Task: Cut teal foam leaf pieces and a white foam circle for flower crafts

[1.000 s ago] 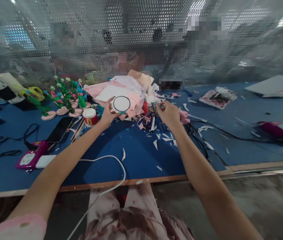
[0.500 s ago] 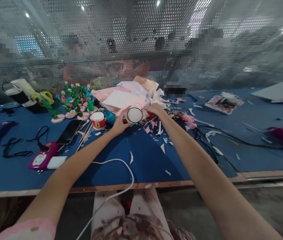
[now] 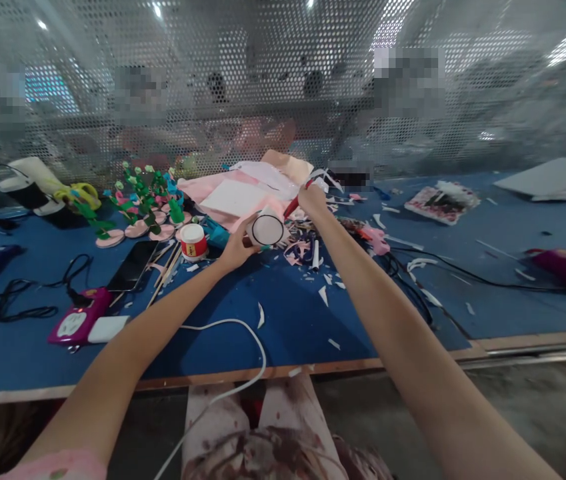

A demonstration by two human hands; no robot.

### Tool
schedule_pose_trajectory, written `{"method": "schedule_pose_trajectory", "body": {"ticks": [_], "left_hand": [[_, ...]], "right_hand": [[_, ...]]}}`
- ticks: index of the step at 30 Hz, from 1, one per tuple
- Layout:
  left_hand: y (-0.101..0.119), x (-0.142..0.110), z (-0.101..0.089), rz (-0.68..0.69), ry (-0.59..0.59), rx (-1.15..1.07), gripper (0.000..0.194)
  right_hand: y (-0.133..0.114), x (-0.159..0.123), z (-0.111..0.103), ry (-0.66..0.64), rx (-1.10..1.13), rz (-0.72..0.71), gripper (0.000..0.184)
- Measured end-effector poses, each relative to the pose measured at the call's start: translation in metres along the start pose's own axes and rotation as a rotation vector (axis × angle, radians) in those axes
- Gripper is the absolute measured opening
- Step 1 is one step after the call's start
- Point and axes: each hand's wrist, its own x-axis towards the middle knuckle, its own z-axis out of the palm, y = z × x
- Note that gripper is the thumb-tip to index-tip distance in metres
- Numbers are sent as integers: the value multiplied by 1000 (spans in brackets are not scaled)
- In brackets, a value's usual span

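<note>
My left hand (image 3: 237,248) is wrapped round a white cylinder (image 3: 269,230) with a thin black ring on the round end that faces me. My right hand (image 3: 314,200), just right of the cylinder, is closed on a slim red tool (image 3: 293,207) whose exact kind I cannot make out. One end of it slants down toward the cylinder. Behind both hands lie sheets of pink and white material (image 3: 233,198). A red and white tub (image 3: 193,242) stands left of my left hand, and scraps (image 3: 307,250) lie below my right hand.
Green craft flowers on pink round bases (image 3: 163,231) stand at the left, near a phone (image 3: 133,265) and a purple power strip (image 3: 83,317). A white cable (image 3: 243,321) crosses the table's front edge. A perforated metal screen (image 3: 263,67) rises behind the blue table.
My right hand has risen slightly and turned, so that the red tool now shows in it. My left hand keeps hold of the white cylinder. The whole view has shifted a little.
</note>
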Motion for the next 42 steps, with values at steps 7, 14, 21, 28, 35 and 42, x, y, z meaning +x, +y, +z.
{"method": "schedule_pose_trajectory", "body": {"ticks": [7,14,21,28,35,42], "left_hand": [[4,0,1,25,35,7,86],[-2,2,-2,82,131,41,81],[0,1,-2,22,107,31,84],[-4,2,-3,45,137,57,83],[-4,2,-3,69,125,74,79],[-4,2,-2,26,182,94,80]], "right_hand": [[-5,-21,-26,-294,699,26,22],[17,-66,-55,-548,477,161,8],[21,-69,-80,-188,-473,-212,68],[26,-57,-70,-322,-169,-176,48],[17,-67,-60,-132,-734,-379,68],[13,-58,-62,-167,-548,-321,66]]}}
